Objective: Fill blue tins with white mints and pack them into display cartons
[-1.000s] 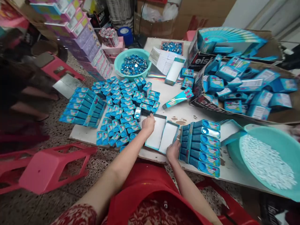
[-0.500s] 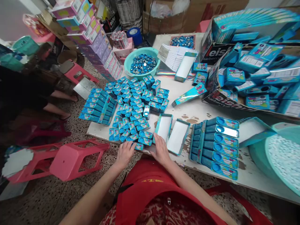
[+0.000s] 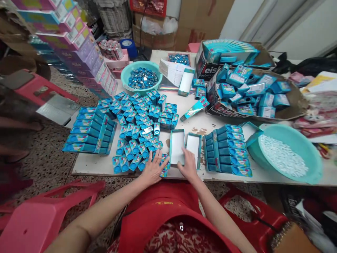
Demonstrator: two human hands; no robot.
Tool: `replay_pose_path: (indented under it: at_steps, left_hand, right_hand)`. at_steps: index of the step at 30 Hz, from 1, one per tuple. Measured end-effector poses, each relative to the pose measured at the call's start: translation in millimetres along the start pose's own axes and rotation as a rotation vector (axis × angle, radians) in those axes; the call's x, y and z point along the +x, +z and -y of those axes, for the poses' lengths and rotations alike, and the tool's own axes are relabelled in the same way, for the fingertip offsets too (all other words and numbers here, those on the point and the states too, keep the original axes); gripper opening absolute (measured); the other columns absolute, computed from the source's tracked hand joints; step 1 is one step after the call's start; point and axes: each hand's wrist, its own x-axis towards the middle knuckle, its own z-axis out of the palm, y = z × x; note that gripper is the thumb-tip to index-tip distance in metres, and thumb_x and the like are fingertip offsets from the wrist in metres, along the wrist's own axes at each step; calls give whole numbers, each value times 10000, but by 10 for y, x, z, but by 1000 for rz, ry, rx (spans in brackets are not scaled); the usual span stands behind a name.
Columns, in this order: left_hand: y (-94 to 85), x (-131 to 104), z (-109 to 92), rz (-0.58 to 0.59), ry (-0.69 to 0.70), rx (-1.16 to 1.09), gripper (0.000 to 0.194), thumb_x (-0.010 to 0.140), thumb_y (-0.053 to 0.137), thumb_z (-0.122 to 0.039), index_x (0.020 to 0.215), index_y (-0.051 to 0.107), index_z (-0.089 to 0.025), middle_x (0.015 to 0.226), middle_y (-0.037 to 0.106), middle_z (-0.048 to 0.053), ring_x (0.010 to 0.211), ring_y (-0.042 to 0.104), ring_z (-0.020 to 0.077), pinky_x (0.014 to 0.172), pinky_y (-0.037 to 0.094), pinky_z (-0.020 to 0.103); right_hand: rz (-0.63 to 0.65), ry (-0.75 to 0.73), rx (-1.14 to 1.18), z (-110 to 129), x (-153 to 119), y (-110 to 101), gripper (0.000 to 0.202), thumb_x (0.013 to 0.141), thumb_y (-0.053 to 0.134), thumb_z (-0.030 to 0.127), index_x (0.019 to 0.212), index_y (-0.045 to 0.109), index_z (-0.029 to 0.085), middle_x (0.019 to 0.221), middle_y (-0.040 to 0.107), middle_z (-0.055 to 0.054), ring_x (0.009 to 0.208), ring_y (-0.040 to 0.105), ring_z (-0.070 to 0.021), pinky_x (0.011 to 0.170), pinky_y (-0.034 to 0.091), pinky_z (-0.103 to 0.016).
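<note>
"Counting from the hands outward, what do you get?"

"Two hands. The left hand (image 3: 152, 170) is spread wide over the small blue boxes (image 3: 134, 144) at the table's (image 3: 91, 166) front edge. The right hand (image 3: 189, 163) is half curled, thumb apart from forefinger, above two white-lined trays (image 3: 177, 144) standing side by side."

"Does it grip one?"

"I can't tell. Its fingers cover the near part of both."

"And the boxes?"

"Dozens, too tightly packed to number, left of the trays. Beyond that, two blocks of long blue packs: one block (image 3: 91, 131) at the left end, another block (image 3: 229, 151) right of the trays, with six ends showing. One long pack (image 3: 194, 109) lies alone, and two loose boxes (image 3: 200, 92) sit beside a third tray (image 3: 186, 81) farther back."

"Containers, then?"

"Two turquoise basins. The rear basin (image 3: 124, 74) holds blue and silver pieces; the right basin (image 3: 314, 160) holds many small white ones. Two open cartons: the front carton (image 3: 296, 105) has jumbled blue boxes, the back carton (image 3: 204, 63) a fanned row of blue pieces."
</note>
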Motion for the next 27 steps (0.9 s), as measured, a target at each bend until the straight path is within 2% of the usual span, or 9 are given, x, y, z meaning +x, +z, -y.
replay_pose_path:
  at_steps: [3,5,10,14,16,18,20,24,27]
  left_hand:
    - [-23,55,22,21,72,18,1005,651,718,-390,1480,162,-273,1497,264,198,1377,210,403,1091,84,581]
    - [-50,119,54,36,113,24,990,643,716,-344,1475,184,-273,1480,297,191,1352,264,398,1089,119,557]
    - [-187,185,109,58,174,-47,869,608,703,-316,1403,358,-256,1414,371,188,1298,316,407,1084,82,590]
    - [-516,97,128,-35,3,-234,852,583,724,-387,1365,400,-287,1414,317,155,1303,269,410,1065,191,572]
    - [-727,155,162,-85,-79,-354,879,578,721,-449,1370,380,-281,1399,300,135,1279,293,377,1044,275,525]
    - [-884,343,202,-74,-89,-440,923,561,720,-494,1379,357,-267,1357,326,123,1234,342,343,1013,338,482]
    - [-943,626,231,9,-67,-441,967,535,725,-516,1389,343,-269,1298,373,117,1194,379,336,972,376,475]
    - [-820,1177,229,244,-54,-276,954,534,721,-485,1391,354,-284,1216,453,128,1137,433,357,896,409,489]
    - [-664,1398,170,211,-63,-157,902,578,709,-444,1392,362,-271,1296,437,158,1191,404,381,950,357,515]
  right_hand:
    - [-38,356,-142,-30,67,35,463,828,514,246,1274,473,130,1169,553,-137,1045,525,-257,826,436,-354]
    - [21,457,-205,-25,130,46,338,864,486,229,1190,555,168,1097,580,-105,951,565,-218,731,429,-295]
    - [15,546,-234,-76,128,-89,242,898,463,240,1067,629,190,1025,600,-76,812,587,-177,604,369,-254]
    - [55,499,-221,-67,-62,-148,248,888,484,235,1092,623,209,1003,608,-56,750,589,-153,583,343,-244]
    - [111,459,-200,4,-155,-100,236,888,482,229,1078,621,215,994,610,-48,735,592,-143,590,346,-238]
    - [169,454,-173,81,-214,-22,213,889,480,232,1052,616,221,983,614,-40,724,599,-138,596,352,-235]
    - [211,482,-161,127,-239,56,191,893,474,237,1025,610,217,977,619,-38,716,610,-142,596,360,-238]
    - [248,511,-191,103,-232,157,202,912,424,211,1020,595,197,1005,621,-57,711,631,-160,590,383,-253]
    - [254,521,-192,61,-198,201,215,916,404,188,1018,593,185,1009,616,-73,704,637,-162,591,402,-257]
